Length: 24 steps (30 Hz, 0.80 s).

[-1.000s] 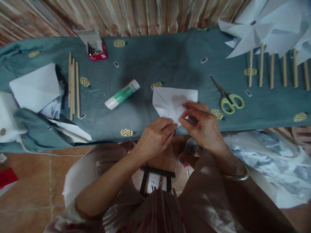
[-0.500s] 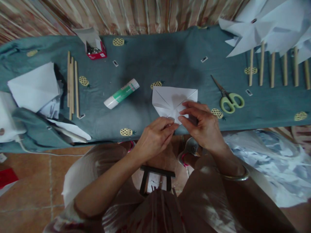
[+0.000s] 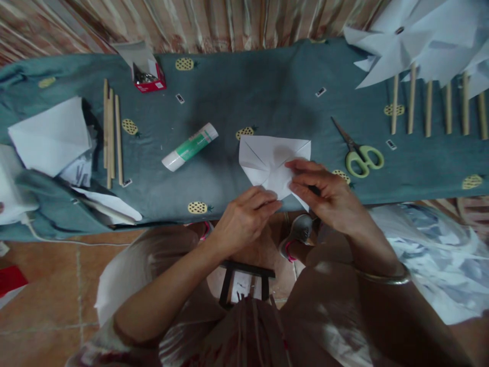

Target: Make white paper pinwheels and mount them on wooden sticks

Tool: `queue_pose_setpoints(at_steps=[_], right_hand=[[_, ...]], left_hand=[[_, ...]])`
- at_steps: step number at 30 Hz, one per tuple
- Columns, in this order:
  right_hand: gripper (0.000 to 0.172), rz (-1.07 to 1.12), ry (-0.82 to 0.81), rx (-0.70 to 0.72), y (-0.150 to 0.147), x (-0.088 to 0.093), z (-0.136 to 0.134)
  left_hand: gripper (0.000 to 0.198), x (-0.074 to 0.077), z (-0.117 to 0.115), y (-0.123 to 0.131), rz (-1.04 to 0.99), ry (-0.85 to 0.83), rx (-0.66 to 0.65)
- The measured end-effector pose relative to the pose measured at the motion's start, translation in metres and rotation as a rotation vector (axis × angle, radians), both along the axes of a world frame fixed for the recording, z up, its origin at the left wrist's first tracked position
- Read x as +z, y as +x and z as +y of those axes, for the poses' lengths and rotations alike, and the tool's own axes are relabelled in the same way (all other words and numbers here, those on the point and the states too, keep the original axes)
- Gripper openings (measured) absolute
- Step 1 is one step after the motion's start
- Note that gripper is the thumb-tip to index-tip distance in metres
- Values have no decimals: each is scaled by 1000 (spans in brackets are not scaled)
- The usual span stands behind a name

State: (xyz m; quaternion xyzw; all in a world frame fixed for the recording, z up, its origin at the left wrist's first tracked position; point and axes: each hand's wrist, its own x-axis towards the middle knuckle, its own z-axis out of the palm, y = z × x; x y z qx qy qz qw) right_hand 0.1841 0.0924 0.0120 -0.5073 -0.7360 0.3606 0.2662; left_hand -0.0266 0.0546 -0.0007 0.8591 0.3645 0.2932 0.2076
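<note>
A white creased paper square (image 3: pixel 267 155) lies on the teal pineapple-print cloth (image 3: pixel 244 97) near its front edge. My left hand (image 3: pixel 246 216) has its fingers curled and pressed on the paper's near corner. My right hand (image 3: pixel 330 196) pinches the paper's right-hand flap between thumb and fingers, and a white tip shows below it. A green-and-white glue stick (image 3: pixel 190 147) lies to the left of the paper. Green-handled scissors (image 3: pixel 359 153) lie to the right of it.
Several wooden sticks (image 3: pixel 110 132) lie at the left beside white sheets (image 3: pixel 49 133) and a small red box (image 3: pixel 147 76). Paper pinwheels on sticks (image 3: pixel 428 66) fill the back right. Crumpled white paper (image 3: pixel 439 255) sits on the floor at right, a small stool (image 3: pixel 246 283) below me.
My right hand has slid right and toward me along the paper's edge, opening out the near right flap. My left hand has stayed pressed on the near corner.
</note>
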Motion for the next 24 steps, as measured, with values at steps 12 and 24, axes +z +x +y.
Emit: queue_pose_setpoints(at_steps=[12, 24], right_hand=[[7, -117, 209, -168, -21, -8, -4], [10, -170, 250, -149, -24, -7, -4]], left_hand=[[21, -1, -3, 1, -1, -17, 60], [19, 1, -2, 2, 35, -40, 70]])
